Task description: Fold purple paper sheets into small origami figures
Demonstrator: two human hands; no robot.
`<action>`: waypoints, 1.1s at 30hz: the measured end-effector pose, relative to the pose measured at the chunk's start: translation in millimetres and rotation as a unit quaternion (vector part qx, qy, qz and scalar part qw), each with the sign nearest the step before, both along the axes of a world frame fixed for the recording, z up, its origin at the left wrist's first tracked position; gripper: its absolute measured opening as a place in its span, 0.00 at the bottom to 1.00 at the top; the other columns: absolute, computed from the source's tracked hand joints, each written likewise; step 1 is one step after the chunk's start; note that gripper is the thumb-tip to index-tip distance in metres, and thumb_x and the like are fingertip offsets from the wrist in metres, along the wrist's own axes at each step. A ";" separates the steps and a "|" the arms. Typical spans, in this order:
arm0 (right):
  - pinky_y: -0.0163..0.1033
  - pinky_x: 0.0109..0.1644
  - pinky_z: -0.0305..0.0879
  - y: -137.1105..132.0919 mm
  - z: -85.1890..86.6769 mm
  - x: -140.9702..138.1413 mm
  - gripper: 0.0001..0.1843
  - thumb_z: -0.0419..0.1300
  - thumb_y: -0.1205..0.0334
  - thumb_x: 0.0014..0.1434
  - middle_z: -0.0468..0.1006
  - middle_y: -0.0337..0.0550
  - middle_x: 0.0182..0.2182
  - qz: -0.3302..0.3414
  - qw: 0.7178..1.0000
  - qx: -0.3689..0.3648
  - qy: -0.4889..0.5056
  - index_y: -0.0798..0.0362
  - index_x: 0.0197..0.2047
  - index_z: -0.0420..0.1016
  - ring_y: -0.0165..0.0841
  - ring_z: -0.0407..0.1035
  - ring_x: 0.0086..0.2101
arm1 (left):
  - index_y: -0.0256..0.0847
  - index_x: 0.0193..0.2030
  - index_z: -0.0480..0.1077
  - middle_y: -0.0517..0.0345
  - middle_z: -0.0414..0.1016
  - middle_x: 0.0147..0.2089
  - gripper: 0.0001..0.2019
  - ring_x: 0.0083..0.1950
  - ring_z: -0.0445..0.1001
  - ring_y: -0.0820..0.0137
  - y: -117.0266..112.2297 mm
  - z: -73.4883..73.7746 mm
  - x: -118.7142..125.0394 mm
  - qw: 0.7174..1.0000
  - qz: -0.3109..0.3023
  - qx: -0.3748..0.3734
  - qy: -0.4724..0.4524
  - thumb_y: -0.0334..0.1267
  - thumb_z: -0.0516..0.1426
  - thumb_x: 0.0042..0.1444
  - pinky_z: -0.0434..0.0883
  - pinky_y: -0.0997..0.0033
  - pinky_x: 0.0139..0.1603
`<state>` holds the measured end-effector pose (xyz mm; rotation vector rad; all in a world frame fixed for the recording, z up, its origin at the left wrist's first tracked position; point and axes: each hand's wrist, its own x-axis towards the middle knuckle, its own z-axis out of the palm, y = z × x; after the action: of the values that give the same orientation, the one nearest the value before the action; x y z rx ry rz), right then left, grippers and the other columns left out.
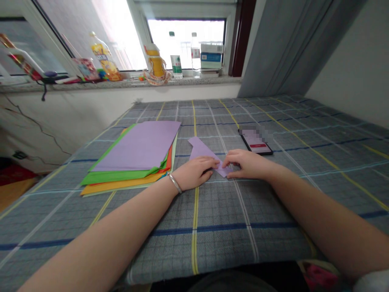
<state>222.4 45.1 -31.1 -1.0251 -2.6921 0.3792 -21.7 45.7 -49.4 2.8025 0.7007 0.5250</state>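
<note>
A folded strip of purple paper [201,149] lies on the checked cloth in front of me. My left hand [194,172], with a silver bracelet on the wrist, presses down on the strip's near part, fingers curled. My right hand [247,164] pinches the strip's near corner between thumb and fingers. Both hands meet at that corner. Left of them lies a stack of coloured paper sheets [133,158], purple on top, then green, red and orange beneath.
A phone [257,144] with a lit screen lies just beyond my right hand. The grey checked cloth [212,219] covers the whole surface. Bottles [175,56], a box and toys stand on the windowsill at the back. A grey curtain [285,44] hangs at the right.
</note>
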 end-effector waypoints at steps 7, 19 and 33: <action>0.41 0.40 0.62 -6.8 -5.2 -18.1 0.13 0.54 0.54 0.63 0.74 0.47 0.39 -0.043 0.990 0.105 -0.081 0.52 0.43 0.74 0.39 0.69 0.39 | 0.35 0.47 0.69 0.45 0.72 0.57 0.11 0.60 0.69 0.65 -2.4 2.6 -0.7 1.000 0.000 0.014 0.018 0.28 0.50 0.60 0.66 0.60 0.63; 0.40 0.35 0.58 5.5 -21.2 -23.2 0.14 0.52 0.51 0.64 0.75 0.44 0.35 -0.074 0.991 0.088 -0.071 0.50 0.38 0.73 0.36 0.68 0.34 | 0.34 0.51 0.68 0.45 0.73 0.55 0.13 0.60 0.69 0.65 -0.4 -0.2 -0.4 0.999 -0.008 0.041 0.027 0.28 0.50 0.61 0.67 0.62 0.62; 0.50 0.54 0.62 8.0 -26.3 -17.5 0.09 0.54 0.59 0.63 0.70 0.53 0.45 -0.117 0.985 0.115 -0.047 0.52 0.35 0.72 0.43 0.62 0.50 | 0.37 0.56 0.68 0.45 0.69 0.61 0.15 0.63 0.65 0.63 -1.1 1.4 -2.1 0.995 -0.059 0.070 0.047 0.36 0.50 0.65 0.63 0.58 0.65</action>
<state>204.8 53.1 -57.4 -1.2961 -2.5768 -0.0238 -23.8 44.7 -48.0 2.9941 0.5291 0.4403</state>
